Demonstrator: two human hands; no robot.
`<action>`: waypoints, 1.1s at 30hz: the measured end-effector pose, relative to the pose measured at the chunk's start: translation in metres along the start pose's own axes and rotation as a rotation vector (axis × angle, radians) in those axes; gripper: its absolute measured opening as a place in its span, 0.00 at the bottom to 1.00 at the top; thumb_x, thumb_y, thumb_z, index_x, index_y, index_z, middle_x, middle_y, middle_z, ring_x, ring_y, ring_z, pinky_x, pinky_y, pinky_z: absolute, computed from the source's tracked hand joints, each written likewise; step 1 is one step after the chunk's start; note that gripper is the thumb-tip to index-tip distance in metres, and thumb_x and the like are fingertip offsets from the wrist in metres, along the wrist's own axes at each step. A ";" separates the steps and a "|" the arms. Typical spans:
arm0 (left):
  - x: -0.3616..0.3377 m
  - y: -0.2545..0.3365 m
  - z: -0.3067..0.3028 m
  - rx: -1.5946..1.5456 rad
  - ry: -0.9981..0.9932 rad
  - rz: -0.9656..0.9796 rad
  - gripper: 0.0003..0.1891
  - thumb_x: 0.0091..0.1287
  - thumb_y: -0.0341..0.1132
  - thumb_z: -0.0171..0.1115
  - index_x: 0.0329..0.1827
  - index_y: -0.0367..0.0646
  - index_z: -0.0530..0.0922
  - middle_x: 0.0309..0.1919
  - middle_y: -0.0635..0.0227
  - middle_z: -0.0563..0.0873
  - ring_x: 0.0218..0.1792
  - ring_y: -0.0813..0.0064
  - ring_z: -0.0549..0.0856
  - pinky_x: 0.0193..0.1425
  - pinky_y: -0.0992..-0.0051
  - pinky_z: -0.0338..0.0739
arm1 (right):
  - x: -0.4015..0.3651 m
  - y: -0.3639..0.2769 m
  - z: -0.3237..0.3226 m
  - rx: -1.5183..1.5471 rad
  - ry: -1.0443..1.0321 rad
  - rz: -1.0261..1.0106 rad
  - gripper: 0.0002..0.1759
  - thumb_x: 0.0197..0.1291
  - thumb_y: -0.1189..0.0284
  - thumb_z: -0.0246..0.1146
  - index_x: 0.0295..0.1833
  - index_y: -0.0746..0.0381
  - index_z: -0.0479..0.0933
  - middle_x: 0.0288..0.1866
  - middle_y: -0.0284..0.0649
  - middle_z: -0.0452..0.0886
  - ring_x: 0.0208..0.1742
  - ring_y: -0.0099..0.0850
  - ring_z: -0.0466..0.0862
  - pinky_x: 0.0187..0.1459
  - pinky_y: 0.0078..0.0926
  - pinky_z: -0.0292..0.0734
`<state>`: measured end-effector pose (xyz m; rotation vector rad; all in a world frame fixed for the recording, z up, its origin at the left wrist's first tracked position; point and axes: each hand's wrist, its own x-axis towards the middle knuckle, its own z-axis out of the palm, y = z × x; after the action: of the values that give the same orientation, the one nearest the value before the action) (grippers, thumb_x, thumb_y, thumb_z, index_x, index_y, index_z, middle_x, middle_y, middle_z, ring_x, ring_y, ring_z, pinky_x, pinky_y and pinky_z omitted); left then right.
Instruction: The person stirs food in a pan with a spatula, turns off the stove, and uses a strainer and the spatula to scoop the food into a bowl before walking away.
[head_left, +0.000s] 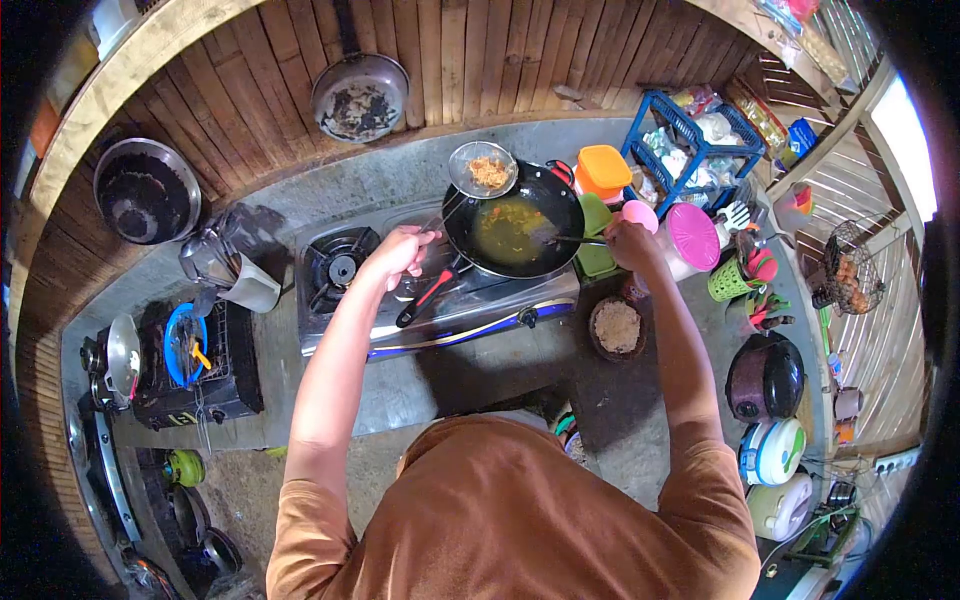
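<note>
My left hand (402, 254) is closed around the handle of a round mesh strainer (462, 166), which is held over the back left rim of a black wok (564, 212). Golden-brown fried bits (488, 172) lie in the strainer. Yellowish oil (500, 238) with a few small pieces in it covers the wok's bottom. In my closed right hand (632, 246) is the handle of a dark spatula (578, 240), its blade dipped in the oil at the right side. The wok sits on the right burner of a steel gas stove (450, 318).
A red-and-black utensil (426, 298) lies on the stove, right of the bare left burner (342, 270). A bowl of pale, crumbly food (617, 328) stands below my right hand. Orange-lidded (603, 168) and pink-lidded (692, 238) containers and a blue rack (690, 130) crowd the right side.
</note>
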<state>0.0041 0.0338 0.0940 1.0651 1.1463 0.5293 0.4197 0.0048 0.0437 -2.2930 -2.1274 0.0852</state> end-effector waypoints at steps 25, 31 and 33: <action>0.004 -0.005 -0.003 0.010 0.007 0.026 0.13 0.68 0.37 0.49 0.50 0.39 0.73 0.12 0.81 0.60 0.13 0.86 0.57 0.19 0.81 0.55 | 0.010 -0.018 0.067 0.766 0.023 -0.032 0.08 0.55 0.68 0.60 0.36 0.58 0.82 0.32 0.46 0.82 0.32 0.39 0.81 0.36 0.33 0.76; 0.006 -0.008 -0.004 0.019 0.026 0.026 0.13 0.68 0.37 0.49 0.50 0.39 0.73 0.12 0.81 0.60 0.13 0.86 0.57 0.19 0.81 0.56 | -0.001 -0.001 0.038 0.930 0.032 -0.051 0.08 0.53 0.73 0.60 0.38 0.60 0.81 0.30 0.42 0.81 0.28 0.31 0.79 0.31 0.29 0.73; 0.007 -0.009 -0.004 0.043 0.044 0.023 0.13 0.67 0.36 0.49 0.49 0.38 0.73 0.12 0.80 0.60 0.13 0.86 0.57 0.19 0.81 0.56 | -0.003 0.007 0.018 0.780 -0.002 -0.077 0.09 0.51 0.73 0.60 0.38 0.60 0.81 0.30 0.42 0.81 0.28 0.30 0.79 0.31 0.29 0.73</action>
<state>0.0019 0.0374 0.0825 1.1101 1.1893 0.5506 0.4260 0.0008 0.0259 -1.7370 -1.7265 0.7595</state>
